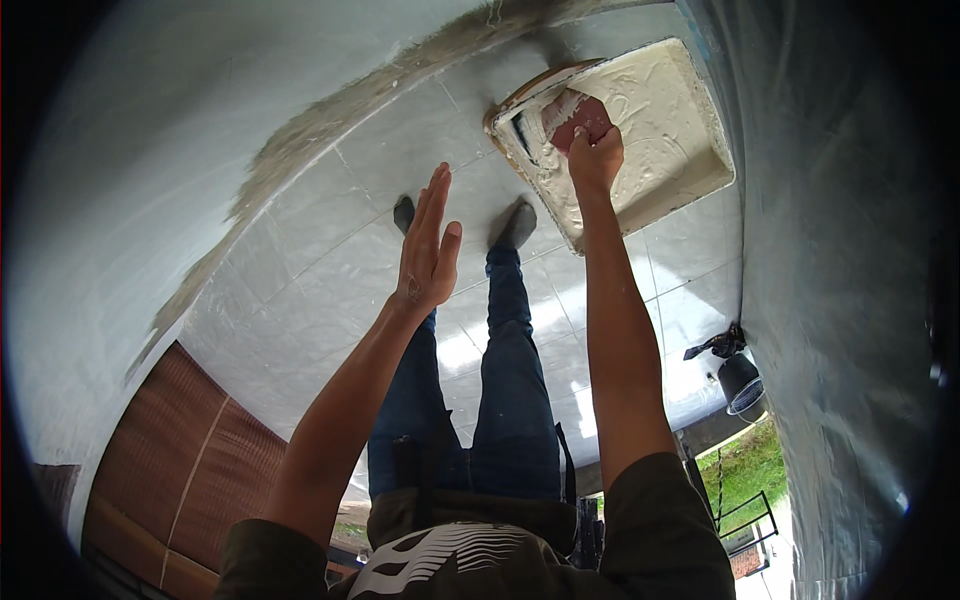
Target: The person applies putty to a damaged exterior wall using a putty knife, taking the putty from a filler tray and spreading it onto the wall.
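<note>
- Dark shirt nearest cam, white print on front.
- L hand held out flat, fingers straight & together, nothing in it, above tiled floor.
- R hand gripping red-brown scraper, cream smears on it, over L part of tray w/ cream paste.
- Tray's ahead of my R foot; can't tell if scraper edge touches paste.
- Blk bucket off to R, near plastic sheet.

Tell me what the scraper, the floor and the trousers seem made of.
Scraper: perhaps plastic or rubber, matte, judging by its flat reddish-brown face.
Floor: probably glazed tile, fairly glossy; joint lines and bright reflections show.
Trousers: likely denim, matte, from the faded blue cloth.
</note>
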The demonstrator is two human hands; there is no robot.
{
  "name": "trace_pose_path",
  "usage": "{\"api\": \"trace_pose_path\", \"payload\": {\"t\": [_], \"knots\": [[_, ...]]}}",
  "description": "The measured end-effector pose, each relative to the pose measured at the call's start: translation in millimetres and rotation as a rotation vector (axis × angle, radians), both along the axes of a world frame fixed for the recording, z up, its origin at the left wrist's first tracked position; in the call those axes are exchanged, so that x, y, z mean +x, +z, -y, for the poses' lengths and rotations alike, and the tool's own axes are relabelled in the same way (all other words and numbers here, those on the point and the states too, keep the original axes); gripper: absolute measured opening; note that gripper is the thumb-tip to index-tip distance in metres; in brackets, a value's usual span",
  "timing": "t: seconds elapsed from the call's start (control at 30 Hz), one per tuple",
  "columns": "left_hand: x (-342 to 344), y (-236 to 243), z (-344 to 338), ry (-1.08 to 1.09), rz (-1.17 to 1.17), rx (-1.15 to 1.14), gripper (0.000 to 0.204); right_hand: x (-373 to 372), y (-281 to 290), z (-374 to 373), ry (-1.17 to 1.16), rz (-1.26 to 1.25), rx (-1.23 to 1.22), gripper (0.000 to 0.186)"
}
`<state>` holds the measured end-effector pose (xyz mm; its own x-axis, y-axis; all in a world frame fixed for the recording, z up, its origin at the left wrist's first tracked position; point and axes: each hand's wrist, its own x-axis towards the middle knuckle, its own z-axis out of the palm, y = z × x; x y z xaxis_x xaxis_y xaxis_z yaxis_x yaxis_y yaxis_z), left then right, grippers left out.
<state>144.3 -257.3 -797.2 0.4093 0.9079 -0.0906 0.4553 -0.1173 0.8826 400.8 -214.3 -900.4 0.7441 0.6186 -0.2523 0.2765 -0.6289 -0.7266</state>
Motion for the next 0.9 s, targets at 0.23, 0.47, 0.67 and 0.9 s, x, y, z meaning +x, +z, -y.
{"api": "trace_pose_path", "payload": {"t": [0.23,0.47,0.67,0.9], "knots": [[-4,-5,2,0.032,-0.005,0.015,0.065,-31,-4,5,-0.215,-0.485,0.099,0.021],[0,-2,-1,0.013,0.006,0.002,0.064,-41,0,17,-0.269,-0.689,0.147,0.023],[-1,-1,0,0.006,-0.011,0.002,0.065,-36,-6,14,-0.309,-0.675,0.220,0.022],[-4,2,-3,0.008,-0.025,0.005,0.065,-5,2,-4,-0.325,-0.599,0.205,0.022]]}}
